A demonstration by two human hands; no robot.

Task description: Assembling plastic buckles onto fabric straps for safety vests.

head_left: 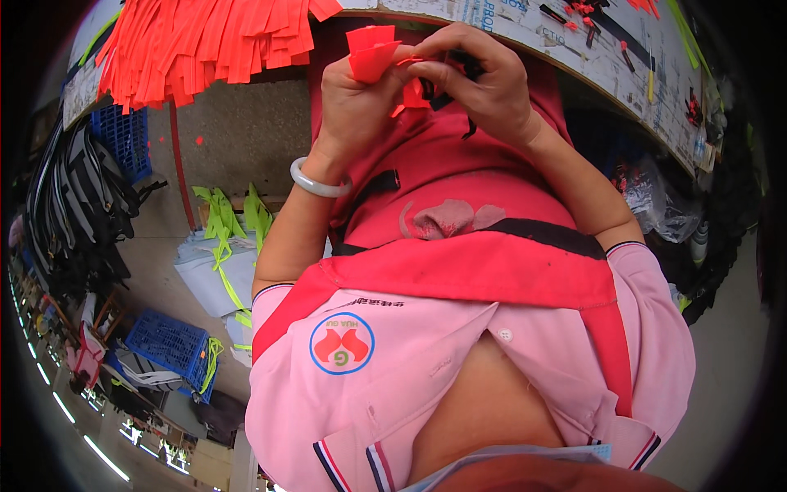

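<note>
Over my lap, near the table's edge, both hands are close together. My left hand is closed round a bright orange-red fabric strip, whose folded end sticks up above the fist. My right hand is closed in a pinch beside it, its fingertips at a small end of the red fabric. A dark, narrow black piece lies among the right fingers and hangs below them; its exact kind is hidden. More red fabric shows below, between the hands.
A thick pile of orange-red strips overhangs the table at the left. Small black-and-red pieces lie on the board-covered tabletop at right. Blue crates, black straps, yellow-green strips and a clear plastic bag are around me.
</note>
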